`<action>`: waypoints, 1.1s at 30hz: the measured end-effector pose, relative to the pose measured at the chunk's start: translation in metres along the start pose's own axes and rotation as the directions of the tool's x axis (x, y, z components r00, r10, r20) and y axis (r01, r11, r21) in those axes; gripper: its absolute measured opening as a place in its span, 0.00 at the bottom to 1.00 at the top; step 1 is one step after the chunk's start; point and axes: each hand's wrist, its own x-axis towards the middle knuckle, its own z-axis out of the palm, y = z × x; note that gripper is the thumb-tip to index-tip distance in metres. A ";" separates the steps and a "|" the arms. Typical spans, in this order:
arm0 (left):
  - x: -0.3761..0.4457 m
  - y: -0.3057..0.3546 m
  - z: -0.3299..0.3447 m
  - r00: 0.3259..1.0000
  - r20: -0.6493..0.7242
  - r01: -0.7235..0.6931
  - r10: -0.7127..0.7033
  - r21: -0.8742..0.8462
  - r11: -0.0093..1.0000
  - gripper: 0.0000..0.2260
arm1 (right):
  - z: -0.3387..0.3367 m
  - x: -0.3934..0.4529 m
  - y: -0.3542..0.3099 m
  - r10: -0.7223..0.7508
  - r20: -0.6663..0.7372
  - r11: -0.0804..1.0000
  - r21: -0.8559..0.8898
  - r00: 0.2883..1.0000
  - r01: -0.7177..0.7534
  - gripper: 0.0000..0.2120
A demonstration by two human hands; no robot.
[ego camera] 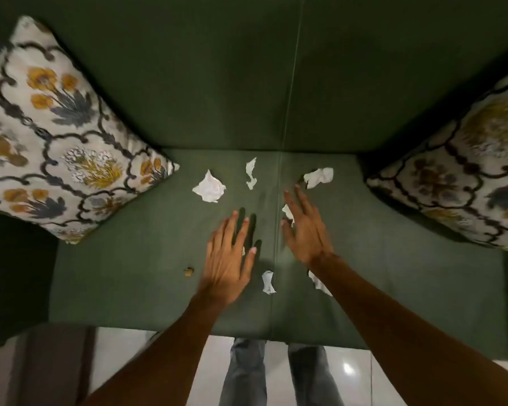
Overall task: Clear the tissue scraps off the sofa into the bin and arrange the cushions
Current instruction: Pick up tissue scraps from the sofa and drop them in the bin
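Scraps: I count several white tissue scraps strewn over the middle of the green sofa (147, 273) seat, none of them in my hands.
Left cushion (56, 133): floral, tilted, propped in the left corner against the backrest.
Brown crumb (189, 272): a small speck on the seat, just left of my left hand.
Left hand (228, 259): palm down above the seat, fingers spread and loose, gripping nothing; its shadow falls on the fabric ahead of it.
Flat scrap (209, 187): the largest piece, ahead of my left hand, near the left cushion's corner.
Thin scrap (251, 173): a narrow twisted strip close to the backrest, right of the flat scrap.
Near scrap (268, 282): small piece between my two forearms, on the seat seam.
Right hand (304, 230): palm down, fingers outstretched and relaxed, nothing grasped; a small scrap (288, 213) shows at its thumb side, partly hidden.
Far scrap (318, 176): crumpled, just beyond my right fingertips, apart from them.
Hidden scrap (317, 284): partly covered by my right forearm.
Right cushion (464, 177): matching floral, leaning in the right corner.
Floor (123, 358): pale glossy tiles below the seat's front edge, my jeans (247, 376) visible.
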 end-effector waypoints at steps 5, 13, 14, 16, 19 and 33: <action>-0.017 -0.023 0.050 0.981 0.138 0.138 -0.133 -0.023 0.990 0.25 | 0.038 0.020 0.025 0.024 0.122 0.988 -0.156 0.992 -0.005 0.33; -0.022 -0.024 0.056 0.959 0.164 0.267 -0.230 -0.258 0.928 0.11 | 0.042 -0.008 0.050 0.163 0.018 0.986 0.044 0.987 -0.163 0.07; -0.023 -0.020 0.054 0.959 0.169 0.269 -0.228 -0.286 0.920 0.11 | 0.038 -0.018 0.049 0.194 -0.012 0.976 0.100 0.981 -0.192 0.07; -0.029 -0.010 0.052 0.961 0.192 0.252 -0.199 -0.311 0.916 0.11 | 0.033 -0.041 0.045 0.258 -0.055 0.949 0.201 0.964 -0.243 0.08; -0.045 0.009 0.049 0.972 0.172 0.203 -0.164 -0.242 0.949 0.11 | 0.032 -0.079 0.044 0.346 -0.070 0.904 0.291 0.936 -0.312 0.09; -0.071 0.046 0.104 0.968 0.197 0.203 -0.158 -0.233 0.951 0.10 | 0.064 -0.132 0.090 0.381 0.024 0.911 0.163 0.924 -0.379 0.12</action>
